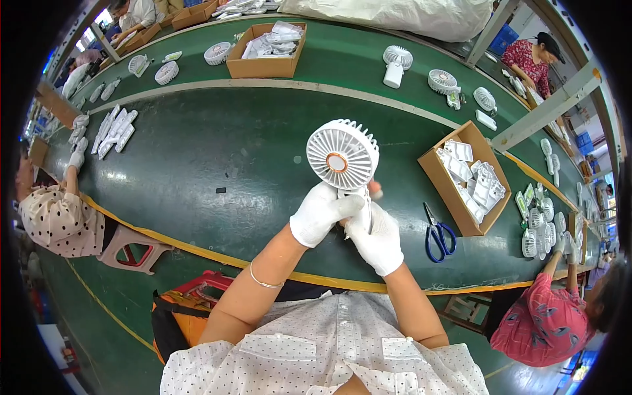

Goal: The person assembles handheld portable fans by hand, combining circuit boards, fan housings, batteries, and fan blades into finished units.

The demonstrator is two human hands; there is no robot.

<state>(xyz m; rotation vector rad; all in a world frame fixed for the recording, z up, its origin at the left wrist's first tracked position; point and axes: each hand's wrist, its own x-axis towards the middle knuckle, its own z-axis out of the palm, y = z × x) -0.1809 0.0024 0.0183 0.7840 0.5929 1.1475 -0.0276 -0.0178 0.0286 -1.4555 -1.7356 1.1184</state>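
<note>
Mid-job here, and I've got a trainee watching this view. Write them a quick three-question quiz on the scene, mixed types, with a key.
1. Multiple choice. What colour are the handles of the scissors on the table?
A) red
B) blue
C) yellow

2. True or false. The left hand and the right hand are both on the white fan.

3. Compare. Which lies nearer the right hand: the scissors or the open carton just beyond them?

Key: 1. B; 2. True; 3. The scissors.
</note>
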